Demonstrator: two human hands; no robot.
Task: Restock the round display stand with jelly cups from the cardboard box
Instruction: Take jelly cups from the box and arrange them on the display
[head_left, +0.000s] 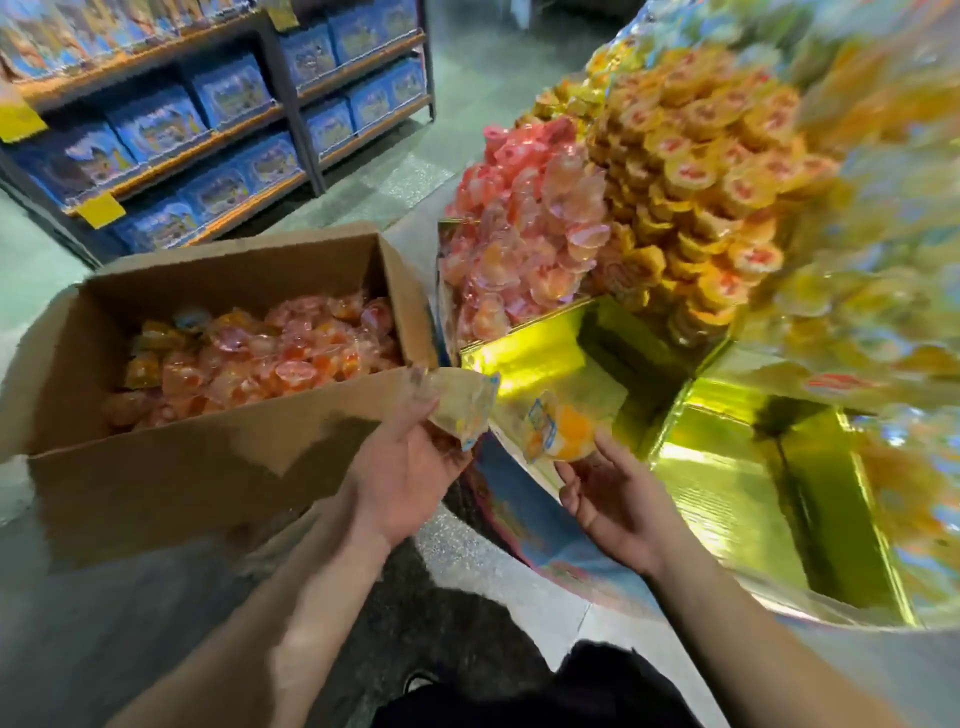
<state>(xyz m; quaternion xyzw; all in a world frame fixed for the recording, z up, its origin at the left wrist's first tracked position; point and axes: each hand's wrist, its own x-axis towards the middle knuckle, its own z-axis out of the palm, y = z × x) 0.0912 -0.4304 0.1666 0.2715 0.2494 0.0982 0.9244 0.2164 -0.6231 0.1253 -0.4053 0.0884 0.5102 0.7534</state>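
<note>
One cardboard box (208, 415) sits open at the left, its near wall facing the camera, and it holds a loose heap of pink and orange jelly cups (270, 358), too many and too jumbled to count. Just right of the box stands the round stand (727, 467), lined in gold foil. Two of its compartments show bare gold floor: one near the box's right corner, one further right along the stand's near rim. Behind them, two stocked sections rise: a pink pile (524, 228) next to the box and a yellow-lidded pile (711, 171) to its right. Neither pile can be counted.

Two hands are in view, each with one cup. The left hand (410, 467) grips a pale cup (460, 410) between thumb and fingers, over the box's near right corner. The right hand (618, 504) lies palm up with fingers loosely spread; an orange cup (558, 431) rests at its fingertips above the stand's near rim, and whether the fingers pinch it or only carry it cannot be told.

The stand's right side is smeared by motion blur and cut off by the picture's edge, so its contents there are unreadable. At the far left, shelves (182, 130) carry blue packs, also too blurred to count. The lid print on the cups is illegible.
</note>
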